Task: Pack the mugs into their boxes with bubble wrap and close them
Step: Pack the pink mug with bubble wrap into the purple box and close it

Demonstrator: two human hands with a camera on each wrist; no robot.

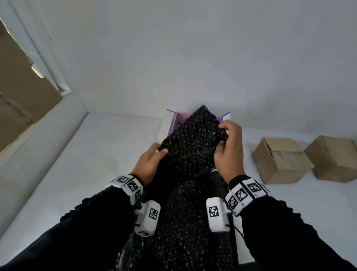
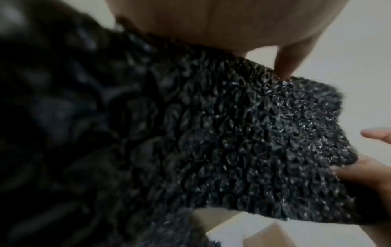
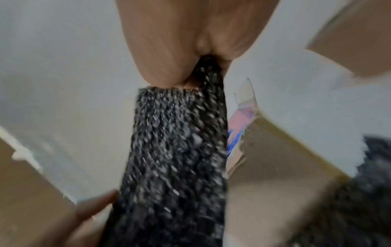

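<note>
A long sheet of black bubble wrap (image 1: 190,157) hangs lifted between my two hands over the white table. My left hand (image 1: 152,156) grips its left edge, thumb on top. My right hand (image 1: 228,143) pinches its right edge higher up, fingers curled into the wrap. The left wrist view shows the bubble wrap (image 2: 243,142) with one fingertip (image 2: 283,70) on it; the right wrist view shows the bubble wrap (image 3: 180,150) bunched under the thumb. Behind the sheet stands an open purple box (image 1: 175,122), mostly hidden. No mug shows.
Two brown cardboard boxes (image 1: 280,158) (image 1: 336,158) sit on the table (image 1: 113,143) at the right. A white wall rises right behind the purple box. More brown cardboard (image 1: 10,83) stands beyond the table's left edge.
</note>
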